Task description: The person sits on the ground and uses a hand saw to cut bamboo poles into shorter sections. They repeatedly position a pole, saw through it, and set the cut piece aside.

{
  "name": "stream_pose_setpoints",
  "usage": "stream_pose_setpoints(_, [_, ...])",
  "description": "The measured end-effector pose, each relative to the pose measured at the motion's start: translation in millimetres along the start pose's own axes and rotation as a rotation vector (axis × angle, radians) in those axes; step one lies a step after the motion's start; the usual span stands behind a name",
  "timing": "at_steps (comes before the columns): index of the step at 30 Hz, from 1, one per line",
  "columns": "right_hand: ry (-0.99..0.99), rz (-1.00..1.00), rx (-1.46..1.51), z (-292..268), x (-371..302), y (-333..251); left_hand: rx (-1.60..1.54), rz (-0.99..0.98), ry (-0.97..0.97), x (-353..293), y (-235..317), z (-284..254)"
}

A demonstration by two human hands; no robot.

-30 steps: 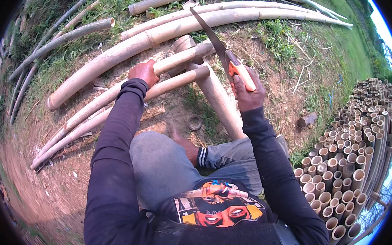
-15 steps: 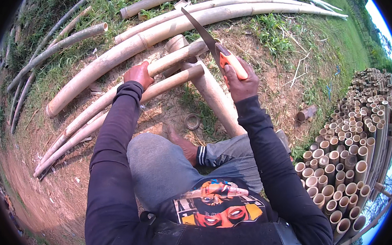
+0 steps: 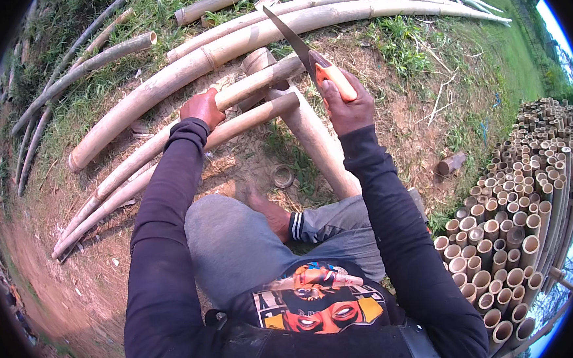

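Observation:
My right hand (image 3: 351, 103) is closed round the orange-and-dark handle of a hand saw (image 3: 289, 36). The saw's blade slants up and to the left, with its handle end beside the right end of the upper bamboo pole (image 3: 254, 86). My left hand (image 3: 202, 110) grips that pole about midway, pressing it down. A second bamboo pole (image 3: 250, 123) lies beside it on the near side, its cut end to the right. Both poles rest near a thick bamboo support (image 3: 317, 141) that slopes toward my right leg. Whether the teeth touch the pole, I cannot tell.
Long thick bamboo poles (image 3: 144, 109) lie across the ground beyond my hands, with thinner poles (image 3: 83, 80) at the far left. A large stack of cut bamboo tubes (image 3: 494, 245) stands on the right. A short bamboo ring (image 3: 282, 176) lies near my foot, and a short offcut (image 3: 451, 163) farther right.
My right hand has moved slightly up and to the left with the saw, bringing the handle nearer the upper pole's end. My left hand has stayed on the pole.

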State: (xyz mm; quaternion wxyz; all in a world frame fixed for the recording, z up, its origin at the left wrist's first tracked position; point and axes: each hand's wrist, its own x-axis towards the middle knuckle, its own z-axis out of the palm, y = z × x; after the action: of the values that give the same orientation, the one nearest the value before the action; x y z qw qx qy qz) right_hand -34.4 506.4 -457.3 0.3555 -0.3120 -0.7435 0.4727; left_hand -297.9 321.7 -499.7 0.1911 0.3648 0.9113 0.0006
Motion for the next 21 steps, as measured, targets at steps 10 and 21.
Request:
stream_pose_setpoints(10, [-0.036,0.148,0.036,-84.9,-133.0,-65.1,-0.01,0.025,0.013,6.1,-6.6,10.7])
stream_pose_setpoints(21, [-0.007,0.074,-0.029,-83.1,-119.1,-46.5,0.001,0.009,-0.014,3.6,-3.3,3.0])
